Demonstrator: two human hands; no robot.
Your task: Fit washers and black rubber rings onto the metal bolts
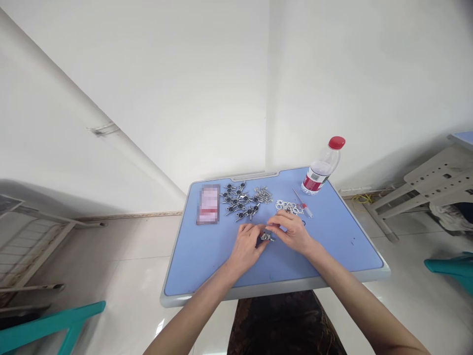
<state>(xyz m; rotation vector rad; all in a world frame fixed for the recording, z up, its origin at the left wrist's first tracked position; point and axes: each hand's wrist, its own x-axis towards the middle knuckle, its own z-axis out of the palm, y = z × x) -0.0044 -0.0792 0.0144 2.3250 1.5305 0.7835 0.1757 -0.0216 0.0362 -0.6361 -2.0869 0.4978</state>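
My left hand is closed around a small metal fitting with a thin stub sticking out, held low over the desk. My right hand pinches with thumb and forefinger just above that fitting. Whatever lies between those fingertips, if anything, is too small to make out. Beyond my left hand lies a pile of similar metal fittings with black round centres. To its right are a heap of screws and several flat metal plates. A small dark ring lies beside my right hand.
The blue desk stands against a white wall. On it are a phone-shaped, blurred pink item at left, a screwdriver, a small red-capped tube and a red-capped bottle at the back right. Teal stools flank the desk.
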